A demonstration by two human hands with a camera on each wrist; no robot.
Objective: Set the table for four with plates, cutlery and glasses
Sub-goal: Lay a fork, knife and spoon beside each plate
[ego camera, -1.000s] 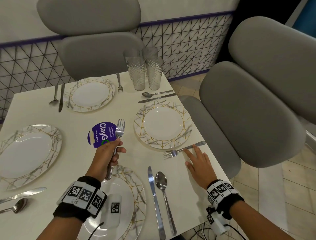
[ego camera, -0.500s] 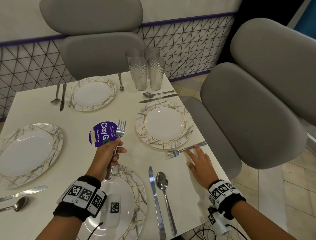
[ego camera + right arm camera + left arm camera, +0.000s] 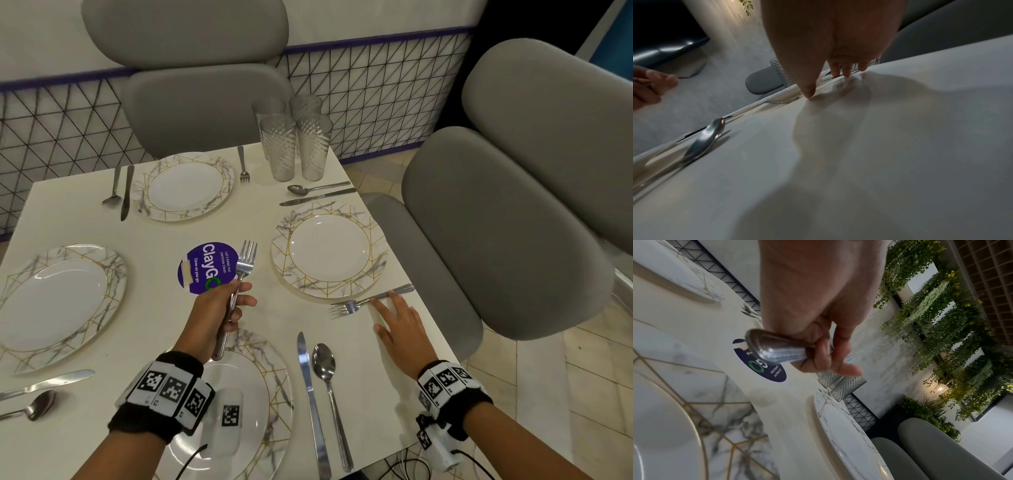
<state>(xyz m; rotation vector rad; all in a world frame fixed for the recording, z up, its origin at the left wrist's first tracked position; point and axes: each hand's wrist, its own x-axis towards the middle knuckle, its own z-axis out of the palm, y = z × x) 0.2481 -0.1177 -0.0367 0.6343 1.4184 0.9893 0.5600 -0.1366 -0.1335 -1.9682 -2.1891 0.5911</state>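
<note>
My left hand [image 3: 222, 308] grips a steel fork [image 3: 245, 260] upright above the table, tines up; in the left wrist view its handle [image 3: 774, 350] sticks out of my curled fingers. My right hand [image 3: 397, 322] lies flat on the table [image 3: 260, 222], straight fingers touching the handle of a second fork [image 3: 370, 301] that lies below the right plate [image 3: 329, 250]. Several marbled plates are laid: far [image 3: 185, 186], left [image 3: 54, 305], near [image 3: 253, 411]. A knife [image 3: 310, 387] and spoon [image 3: 329, 383] lie right of the near plate. Several glasses [image 3: 294, 144] stand clustered at the far right.
A purple round sticker [image 3: 205, 269] marks the table's centre. Each other setting has a spoon and knife; the far plate also has a fork [image 3: 243, 164]. Grey chairs stand behind [image 3: 205, 102] and to the right [image 3: 496, 222]. A wire-mesh wall panel [image 3: 376, 92] runs along the back.
Almost nothing has moved. My right fingers stay on the lying fork's handle and my left hand keeps the other fork upright.
</note>
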